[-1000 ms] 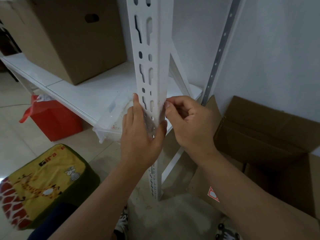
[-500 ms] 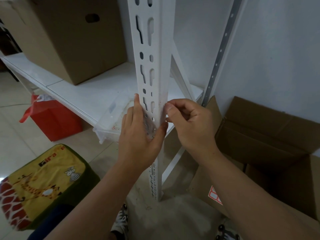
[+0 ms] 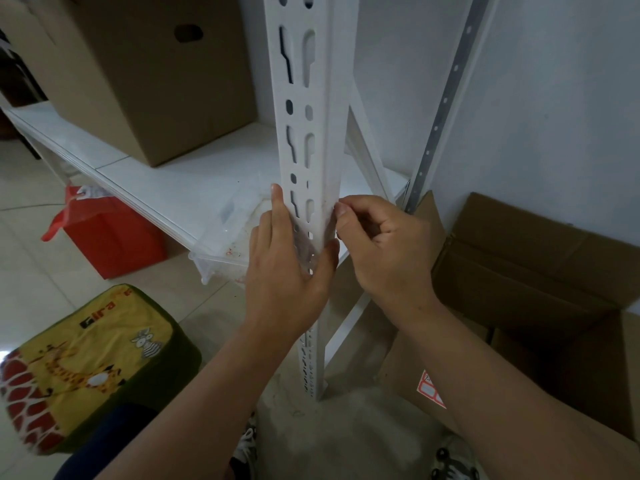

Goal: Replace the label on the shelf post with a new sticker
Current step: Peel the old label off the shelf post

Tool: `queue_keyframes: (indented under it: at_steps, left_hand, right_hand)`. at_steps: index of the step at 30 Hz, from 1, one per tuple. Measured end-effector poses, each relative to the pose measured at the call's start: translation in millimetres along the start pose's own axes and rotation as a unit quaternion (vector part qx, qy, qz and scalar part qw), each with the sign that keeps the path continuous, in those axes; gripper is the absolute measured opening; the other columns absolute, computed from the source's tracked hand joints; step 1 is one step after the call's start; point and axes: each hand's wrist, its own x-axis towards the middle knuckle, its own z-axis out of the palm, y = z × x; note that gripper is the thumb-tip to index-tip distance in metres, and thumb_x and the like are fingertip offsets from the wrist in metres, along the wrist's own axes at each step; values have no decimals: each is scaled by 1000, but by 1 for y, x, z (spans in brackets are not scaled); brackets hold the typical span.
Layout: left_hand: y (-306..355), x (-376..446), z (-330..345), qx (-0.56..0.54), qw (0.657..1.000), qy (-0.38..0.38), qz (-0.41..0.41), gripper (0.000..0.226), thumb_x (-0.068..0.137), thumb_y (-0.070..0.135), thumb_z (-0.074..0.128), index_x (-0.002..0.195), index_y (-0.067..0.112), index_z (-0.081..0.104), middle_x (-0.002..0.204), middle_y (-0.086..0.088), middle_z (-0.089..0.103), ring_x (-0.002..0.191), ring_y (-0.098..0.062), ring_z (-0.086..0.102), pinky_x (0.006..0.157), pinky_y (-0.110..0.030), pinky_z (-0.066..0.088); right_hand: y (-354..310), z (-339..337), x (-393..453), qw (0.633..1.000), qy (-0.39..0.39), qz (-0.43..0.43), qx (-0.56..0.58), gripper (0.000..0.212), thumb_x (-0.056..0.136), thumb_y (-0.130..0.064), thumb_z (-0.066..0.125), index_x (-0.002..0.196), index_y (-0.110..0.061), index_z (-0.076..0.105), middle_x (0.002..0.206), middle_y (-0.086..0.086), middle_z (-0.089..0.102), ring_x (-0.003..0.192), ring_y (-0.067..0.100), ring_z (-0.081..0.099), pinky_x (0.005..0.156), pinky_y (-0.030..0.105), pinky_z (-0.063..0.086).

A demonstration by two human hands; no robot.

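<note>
The shelf post [image 3: 313,109] is white painted angle steel, smooth, punched with 2 columns of keyhole slots and oval holes. A clear, glossy label [image 3: 323,225] wraps its front corner edge, just above the white shelf board [image 3: 194,188]. The left hand [image 3: 287,268] rests flat on the post's slotted face, fingers straight, thumb on the corner edge. The right hand [image 3: 384,244] has curled fingers, thumb and forefinger pinching the label's edge on the post's right face.
</note>
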Motion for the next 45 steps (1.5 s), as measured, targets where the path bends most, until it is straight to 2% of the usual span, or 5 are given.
queue_keyframes:
  at_steps: [10, 17, 26, 33, 45]
  left_hand:
    - [-4, 1, -2, -5, 1000, -16, -4, 85, 83, 54, 59, 147, 7, 29, 121, 0, 50, 108, -16, 49, 77, -41, 56]
    - [-7, 4, -6, -1, 1000, -31, 3, 86, 81, 59, 58, 147, 10, 29, 118, 1, 50, 107, -17, 50, 79, -41, 56]
    - [-2, 1, -3, 2, 1000, -13, -6, 85, 82, 54, 59, 148, 9, 28, 122, -2, 51, 109, -18, 50, 80, -42, 55]
    - [-6, 2, -5, 0, 1000, -27, 5, 83, 82, 54, 59, 145, 7, 32, 118, -2, 51, 105, -18, 51, 78, -42, 55]
    - [0, 0, -9, 27, 999, -30, 17, 92, 82, 54, 60, 152, 10, 19, 124, -6, 48, 110, -19, 49, 84, -44, 55]
  right_hand:
    - [4, -3, 3, 997, -51, 43, 27, 12, 94, -19, 55, 97, -26, 63, 88, -28, 59, 87, -1, 64, 73, 12, 52]
    - [5, -5, 4, 997, -63, 37, -7, 19, 93, -23, 56, 105, -14, 69, 90, -26, 59, 88, -3, 63, 75, 8, 50]
    - [-1, -6, 5, 992, -12, -58, -109, 18, 90, -20, 59, 94, -9, 72, 84, -1, 73, 83, -3, 56, 69, 6, 48]
    - [-3, -3, 5, 999, -13, 33, -23, 9, 90, -18, 61, 91, -19, 70, 80, -28, 57, 79, -13, 59, 68, 2, 46]
    - [-1, -8, -1, 988, -8, 144, 60, 17, 90, -21, 60, 85, -36, 65, 86, -12, 71, 84, 11, 69, 73, 33, 60]
